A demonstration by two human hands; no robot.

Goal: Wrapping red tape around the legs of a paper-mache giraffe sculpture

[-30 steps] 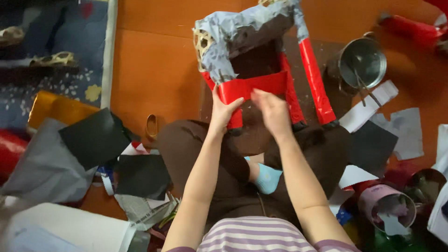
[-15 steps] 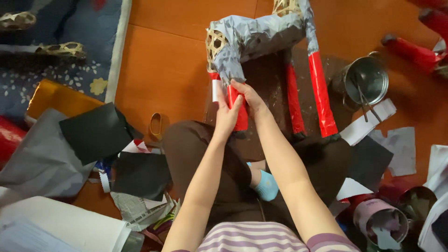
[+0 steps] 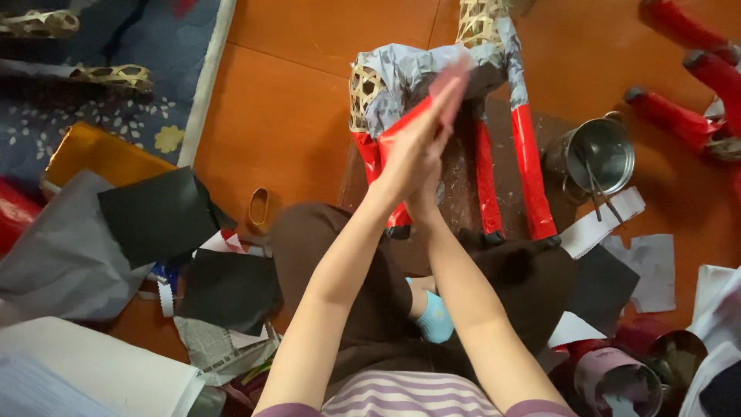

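A woven bamboo frame stands on the floor in front of me, wrapped in grey paper, with legs covered in red paper. My left hand and my right hand are pressed palm to palm around the frame's near-left red leg. The fingers are straight and point up to the right, with blurred tips. My left hand hides most of the right one. Two more red legs stand to the right.
A metal pot with a stick in it sits right of the frame. Beyond it lie red-wrapped pieces. Black paper sheets, grey paper and a tape roll lie on the left. A pink can stands at the lower right.
My hands left the red front panel, closed around the left leg, and now press flat together higher up it. The frame has turned, showing its legs separately.
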